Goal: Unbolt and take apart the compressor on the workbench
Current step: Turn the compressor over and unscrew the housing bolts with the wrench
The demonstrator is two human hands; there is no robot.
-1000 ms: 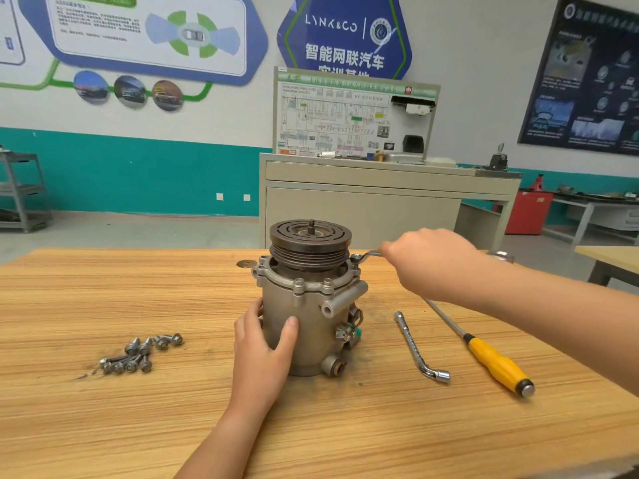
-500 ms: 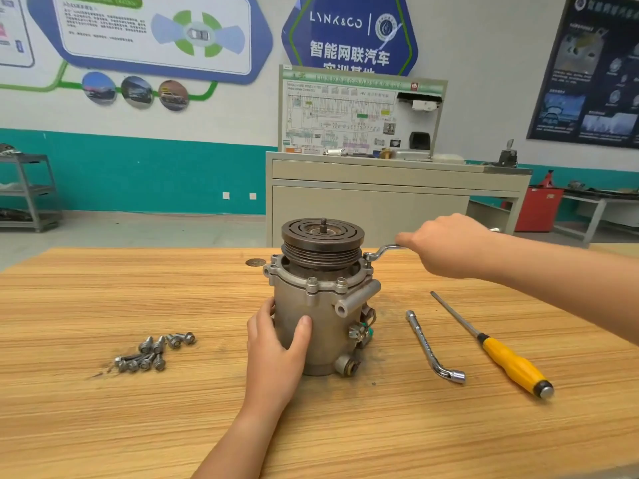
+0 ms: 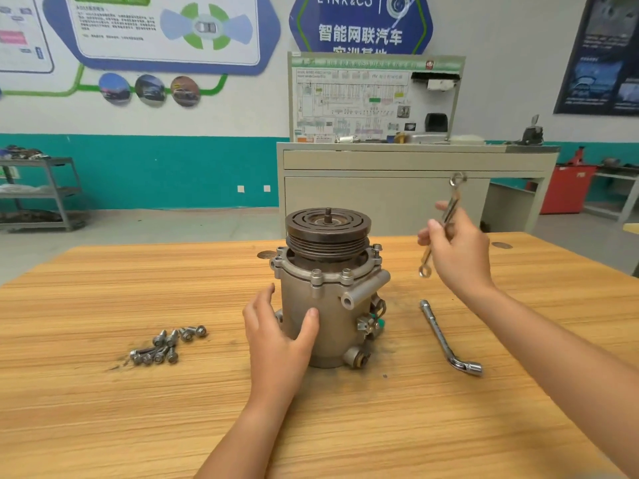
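Head view: the right hand point(image 3: 456, 250) has lifted the wrench point(image 3: 452, 202) off the flange where it sat half a second ago. It now pinches the shaft in curled fingers, with the tool tilted near upright in the air, right of the compressor point(image 3: 339, 326). The compressor stands upright mid-workbench point(image 3: 173, 409), as before. The left hand point(image 3: 276, 340) still wraps its body, thumb in front, and the fingertips are hidden behind the housing. Fingers cover the wrench's middle. The yellow-handled screwdriver seen earlier no longer shows.
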